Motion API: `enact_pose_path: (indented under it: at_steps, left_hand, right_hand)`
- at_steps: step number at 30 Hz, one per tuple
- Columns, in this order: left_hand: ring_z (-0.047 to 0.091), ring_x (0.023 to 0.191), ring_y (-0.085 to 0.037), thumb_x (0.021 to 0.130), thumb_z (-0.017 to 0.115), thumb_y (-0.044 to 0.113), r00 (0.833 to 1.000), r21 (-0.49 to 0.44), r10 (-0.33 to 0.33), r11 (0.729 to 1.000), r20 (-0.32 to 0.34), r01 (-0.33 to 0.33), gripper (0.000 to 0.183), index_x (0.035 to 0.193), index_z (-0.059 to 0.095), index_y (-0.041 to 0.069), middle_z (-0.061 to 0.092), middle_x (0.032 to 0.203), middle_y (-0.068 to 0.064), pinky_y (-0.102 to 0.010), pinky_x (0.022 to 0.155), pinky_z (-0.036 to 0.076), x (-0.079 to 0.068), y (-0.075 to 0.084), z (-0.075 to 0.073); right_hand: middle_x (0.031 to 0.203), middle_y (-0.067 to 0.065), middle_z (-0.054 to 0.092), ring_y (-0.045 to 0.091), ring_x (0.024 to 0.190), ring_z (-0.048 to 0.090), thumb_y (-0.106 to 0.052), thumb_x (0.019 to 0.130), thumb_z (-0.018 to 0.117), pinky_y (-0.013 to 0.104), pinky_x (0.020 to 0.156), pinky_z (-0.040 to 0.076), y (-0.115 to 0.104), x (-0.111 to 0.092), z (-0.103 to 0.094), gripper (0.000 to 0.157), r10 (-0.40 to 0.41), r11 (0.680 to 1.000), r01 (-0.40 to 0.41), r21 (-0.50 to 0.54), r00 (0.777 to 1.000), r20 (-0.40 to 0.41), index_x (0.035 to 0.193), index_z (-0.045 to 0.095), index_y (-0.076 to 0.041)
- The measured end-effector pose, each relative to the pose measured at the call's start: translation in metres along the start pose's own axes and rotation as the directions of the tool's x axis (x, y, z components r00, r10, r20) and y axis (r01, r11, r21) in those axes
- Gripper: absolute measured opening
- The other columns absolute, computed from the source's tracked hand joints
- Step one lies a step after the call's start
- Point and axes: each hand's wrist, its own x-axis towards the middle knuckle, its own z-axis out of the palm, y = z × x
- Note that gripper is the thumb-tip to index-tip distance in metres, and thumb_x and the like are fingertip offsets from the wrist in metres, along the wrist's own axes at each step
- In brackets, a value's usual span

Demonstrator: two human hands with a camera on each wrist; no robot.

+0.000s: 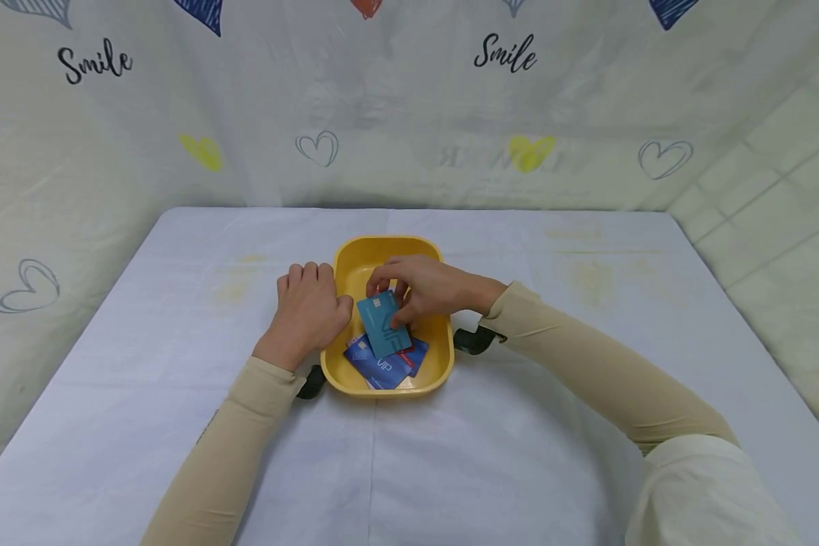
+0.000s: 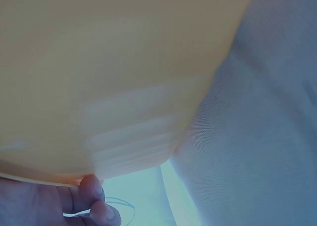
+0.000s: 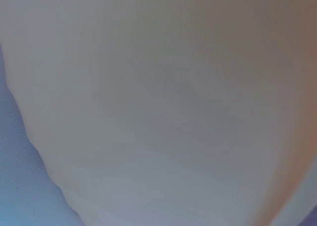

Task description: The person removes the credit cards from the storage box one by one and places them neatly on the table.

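Observation:
A yellow plastic basin (image 1: 356,265) stands on the table in the head view. My left hand (image 1: 305,312) grips its left rim, thumb over the inside, and the fingertips (image 2: 90,187) show under that rim in the left wrist view. Reaching in over the right rim, my right hand (image 1: 426,285) pinches a teal card (image 1: 381,318) with a chip on it. Beneath that card, several others lie overlapped on the basin's floor, among them a blue card (image 1: 382,370) marked VIP. Only the basin's outer wall (image 3: 163,112) fills the right wrist view; the right hand is hidden there.
A white cloth (image 1: 519,455) covers the table. Behind it hangs a pale curtain (image 1: 409,98) printed with hearts and the word Smile. Dark wrist camera mounts (image 1: 474,340) sit close beside the basin on both sides.

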Motion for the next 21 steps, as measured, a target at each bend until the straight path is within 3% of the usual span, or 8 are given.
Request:
enact_pose_path:
  at_steps: [11,21]
  left_hand:
    - [0.038,0.103,-0.038,0.098,0.042,0.026,1.0,0.002,0.01,1.0,-0.011,-0.01,0.031,0.103,0.049,-0.004,0.046,0.097,-0.019,-0.051,0.092,0.029,-0.0012,-0.0003,0.0013]
    - [0.038,0.104,-0.038,0.098,0.042,0.027,1.0,0.008,-0.002,1.0,-0.001,0.002,0.032,0.105,0.049,-0.004,0.047,0.098,-0.019,-0.052,0.093,0.03,-0.0014,-0.0003,0.0008]
  right_hand:
    - [0.104,0.004,0.073,0.016,0.093,0.068,-0.018,0.086,0.084,0.029,0.088,0.06,0.0018,-0.0048,-0.0011,0.044,0.006,0.998,-0.004,0.058,1.0,-0.031,0.124,0.063,-0.018]
    - [0.1,0.003,0.073,0.015,0.091,0.068,-0.013,0.089,0.079,0.03,0.091,0.06,0.0036,-0.0047,-0.0022,0.039,-0.029,0.994,0.035,0.104,0.998,-0.06,0.125,0.064,-0.017]
